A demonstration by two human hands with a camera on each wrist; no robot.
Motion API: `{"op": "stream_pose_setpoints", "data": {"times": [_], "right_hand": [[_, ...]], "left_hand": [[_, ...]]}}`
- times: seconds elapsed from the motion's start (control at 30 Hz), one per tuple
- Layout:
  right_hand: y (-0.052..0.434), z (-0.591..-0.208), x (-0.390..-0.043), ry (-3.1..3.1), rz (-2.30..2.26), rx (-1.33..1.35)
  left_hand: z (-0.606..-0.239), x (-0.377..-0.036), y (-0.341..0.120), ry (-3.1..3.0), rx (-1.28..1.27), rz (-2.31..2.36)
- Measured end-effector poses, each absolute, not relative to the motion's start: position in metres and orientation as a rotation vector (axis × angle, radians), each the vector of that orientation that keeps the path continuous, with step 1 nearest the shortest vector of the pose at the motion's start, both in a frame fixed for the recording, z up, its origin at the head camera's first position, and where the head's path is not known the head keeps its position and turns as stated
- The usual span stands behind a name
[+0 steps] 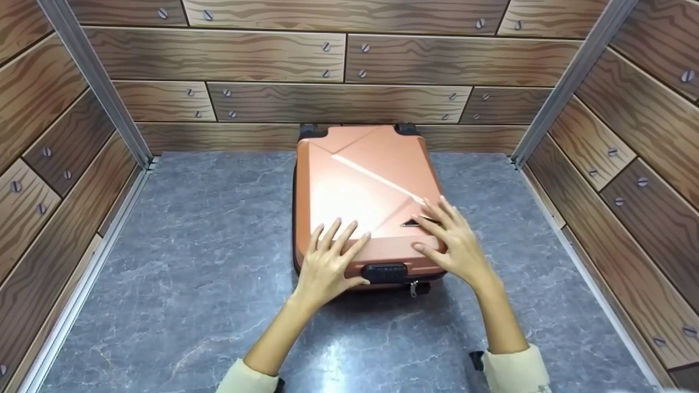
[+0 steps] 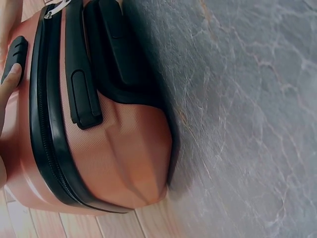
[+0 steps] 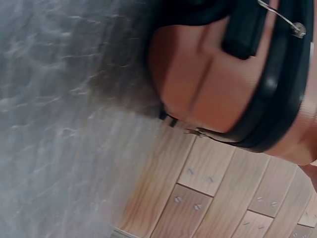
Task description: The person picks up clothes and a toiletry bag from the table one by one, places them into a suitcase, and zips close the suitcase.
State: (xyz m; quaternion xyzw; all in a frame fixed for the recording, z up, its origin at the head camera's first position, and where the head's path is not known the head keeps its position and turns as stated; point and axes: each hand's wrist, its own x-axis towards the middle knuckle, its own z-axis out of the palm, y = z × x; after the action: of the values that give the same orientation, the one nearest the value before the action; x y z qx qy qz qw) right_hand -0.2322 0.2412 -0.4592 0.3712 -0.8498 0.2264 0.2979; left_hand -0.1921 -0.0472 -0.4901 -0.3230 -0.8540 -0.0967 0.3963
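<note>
A rose-gold hard-shell suitcase point(image 1: 363, 180) lies flat on the grey marbled surface, its wheels point(image 1: 310, 131) at the far end. My left hand point(image 1: 326, 268) rests on its near left part, fingers spread and fairly straight, with the thumb by the black lock point(image 1: 385, 271). Over the near right corner my right hand point(image 1: 457, 244) is spread across the shell, partly covering a small dark badge point(image 1: 410, 222). A zipper pull point(image 1: 413, 288) hangs below the lock. In the left wrist view a black carry handle point(image 2: 81, 74) runs along the suitcase's near end, beside the closed zipper point(image 2: 47, 134).
Wood-plank patterned walls point(image 1: 273, 57) enclose the back and both sides, with metal corner posts point(image 1: 101, 87) at the back. The suitcase's far end is close to the back wall. Marbled surface point(image 1: 196, 245) extends on either side of the suitcase.
</note>
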Motion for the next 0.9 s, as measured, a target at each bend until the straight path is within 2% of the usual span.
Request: {"op": "stream_pose_setpoints", "data": {"times": [0.23, 0.47, 0.57, 0.63, 0.73, 0.8, 0.9], "right_hand": [[0.241, -0.467, -0.233, -2.252, 0.620, 0.992], [0.242, -0.468, -0.233, -2.234, 0.622, 0.991], [0.241, -0.468, -0.233, -2.236, 0.632, 0.991], [0.241, -0.467, -0.233, -2.240, 0.640, 0.990], [0.241, -0.467, -0.233, -2.247, 0.647, 0.987], [0.241, -0.467, -0.233, -2.252, 0.652, 0.983], [0.242, -0.467, -0.232, -2.256, 0.660, 0.975]], "left_hand": [[-0.489, -0.182, -0.040, -2.151, -0.863, -0.253], [-0.493, -0.167, -0.009, -1.835, -1.182, -0.295], [-0.501, -0.160, 0.004, -1.857, -1.310, -0.453], [-0.508, -0.156, 0.013, -2.001, -1.389, -0.726], [-0.518, -0.155, 0.023, -2.314, -1.393, -1.449], [-0.522, -0.156, 0.029, -2.441, -1.195, -2.061], [-0.527, -0.158, 0.034, -2.388, -0.745, -2.866]]}}
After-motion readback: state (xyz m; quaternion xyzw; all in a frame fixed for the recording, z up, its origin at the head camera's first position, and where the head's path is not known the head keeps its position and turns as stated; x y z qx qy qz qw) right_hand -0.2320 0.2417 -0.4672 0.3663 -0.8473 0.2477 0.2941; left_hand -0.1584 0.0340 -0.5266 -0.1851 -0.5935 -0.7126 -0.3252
